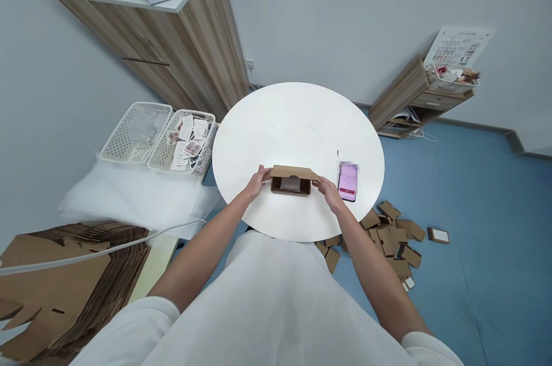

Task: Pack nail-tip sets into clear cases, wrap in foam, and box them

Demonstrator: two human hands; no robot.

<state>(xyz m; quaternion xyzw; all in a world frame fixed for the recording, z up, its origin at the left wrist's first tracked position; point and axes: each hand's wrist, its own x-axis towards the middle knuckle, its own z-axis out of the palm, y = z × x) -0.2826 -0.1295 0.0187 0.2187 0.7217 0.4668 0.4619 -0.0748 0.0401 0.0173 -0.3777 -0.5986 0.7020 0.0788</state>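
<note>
A small brown cardboard box (291, 180) stands on the round white table (297, 124), near its front edge. Its open side faces me and something pale lies inside. My left hand (257, 181) grips the box's left end with fingers curled round it. My right hand (328, 192) holds the right end the same way. A phone (348, 181) with a lit pink screen lies flat on the table just right of my right hand.
Two white mesh baskets (135, 133), one holding several small packets (188, 139), sit on a white-covered surface at left. Flat cardboard sheets (64, 285) are stacked lower left. Several folded small boxes (390, 234) lie on the blue floor at right. Wooden cabinets stand against the wall.
</note>
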